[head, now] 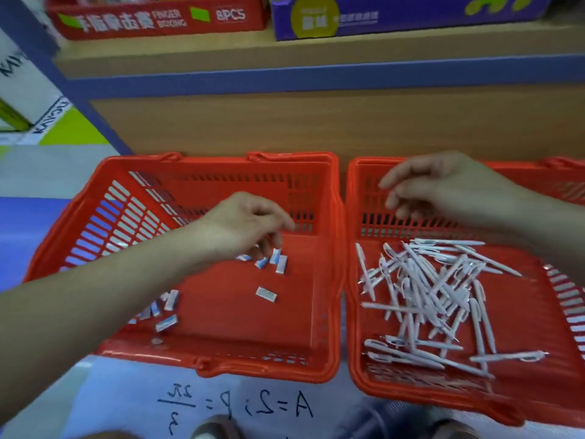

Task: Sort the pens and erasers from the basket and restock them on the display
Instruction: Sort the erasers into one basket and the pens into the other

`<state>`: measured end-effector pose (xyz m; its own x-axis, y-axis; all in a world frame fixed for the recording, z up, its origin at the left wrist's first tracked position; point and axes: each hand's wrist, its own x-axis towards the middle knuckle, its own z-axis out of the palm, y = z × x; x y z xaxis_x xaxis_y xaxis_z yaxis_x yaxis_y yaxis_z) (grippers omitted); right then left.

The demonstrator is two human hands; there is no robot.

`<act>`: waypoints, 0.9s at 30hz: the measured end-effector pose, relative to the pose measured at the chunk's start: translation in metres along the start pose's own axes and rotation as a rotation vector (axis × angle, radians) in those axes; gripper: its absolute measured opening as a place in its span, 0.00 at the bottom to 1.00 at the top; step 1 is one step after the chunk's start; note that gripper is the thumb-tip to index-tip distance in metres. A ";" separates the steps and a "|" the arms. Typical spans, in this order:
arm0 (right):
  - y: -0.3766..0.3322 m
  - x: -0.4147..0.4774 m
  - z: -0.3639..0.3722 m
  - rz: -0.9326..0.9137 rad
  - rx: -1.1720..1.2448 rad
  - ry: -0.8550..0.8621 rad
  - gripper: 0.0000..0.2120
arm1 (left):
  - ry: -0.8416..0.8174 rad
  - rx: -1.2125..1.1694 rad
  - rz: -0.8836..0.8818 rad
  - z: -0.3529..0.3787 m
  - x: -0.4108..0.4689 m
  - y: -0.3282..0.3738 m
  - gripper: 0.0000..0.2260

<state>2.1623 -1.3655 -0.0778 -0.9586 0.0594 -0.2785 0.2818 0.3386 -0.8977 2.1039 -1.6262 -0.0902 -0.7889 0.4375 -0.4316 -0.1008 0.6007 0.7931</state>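
Head view: left hand (pixel 243 226) over blurred erasers (pixel 278 263), grip unclear; right hand (pixel 443 188) open, empty.

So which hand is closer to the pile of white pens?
The right hand. It is open above the far end of the right basket, just beyond the white pens. The left hand is over the other basket, among the erasers.
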 end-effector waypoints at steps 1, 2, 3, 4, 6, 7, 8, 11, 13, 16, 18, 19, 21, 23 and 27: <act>-0.015 0.009 0.014 -0.043 -0.046 -0.054 0.10 | 0.062 0.001 -0.019 -0.014 0.001 -0.013 0.11; -0.027 0.018 0.030 -0.079 -0.092 -0.117 0.09 | 0.117 0.026 -0.038 -0.027 0.002 -0.027 0.11; -0.038 0.028 0.048 -0.103 -0.138 -0.181 0.10 | 0.163 0.066 -0.055 -0.039 0.003 -0.043 0.12; -0.045 0.037 0.067 -0.124 -0.190 -0.241 0.10 | 0.200 0.111 -0.076 -0.050 0.004 -0.058 0.13; -0.052 0.056 0.106 -0.152 -0.327 -0.349 0.11 | 0.260 0.215 -0.114 -0.071 0.006 -0.088 0.13; -0.052 0.066 0.124 -0.164 -0.411 -0.389 0.12 | 0.279 0.279 -0.123 -0.081 0.007 -0.101 0.12; -0.050 0.075 0.142 -0.177 -0.497 -0.415 0.12 | 0.288 0.336 -0.127 -0.089 0.009 -0.113 0.11; -0.034 0.100 0.192 -0.191 -0.711 -0.443 0.13 | 0.283 0.537 -0.133 -0.111 0.015 -0.153 0.07; -0.015 0.118 0.224 -0.177 -0.799 -0.444 0.15 | 0.265 0.682 -0.156 -0.122 0.022 -0.179 0.08; 0.018 0.144 0.265 -0.135 -0.832 -0.401 0.19 | 0.201 0.850 -0.157 -0.126 0.039 -0.211 0.10; 0.037 0.154 0.291 -0.096 -0.847 -0.383 0.23 | 0.154 0.930 -0.168 -0.120 0.051 -0.229 0.12; 0.044 0.156 0.303 -0.081 -0.875 -0.391 0.26 | 0.129 0.945 -0.171 -0.115 0.058 -0.238 0.12; 0.058 0.155 0.323 -0.070 -0.964 -0.401 0.28 | 0.095 0.942 -0.157 -0.103 0.070 -0.254 0.14; 0.068 0.152 0.332 -0.112 -1.054 -0.342 0.26 | 0.094 0.975 -0.162 -0.094 0.079 -0.260 0.18; 0.084 0.152 0.332 -0.210 -1.179 -0.252 0.18 | -0.036 1.052 -0.272 -0.093 0.091 -0.265 0.14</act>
<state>2.0541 -1.6403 -0.3087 -0.9094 -0.2382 -0.3409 -0.2128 0.9708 -0.1106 2.0028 -1.8081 -0.3000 -0.7985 0.2123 -0.5634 0.3140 0.9453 -0.0888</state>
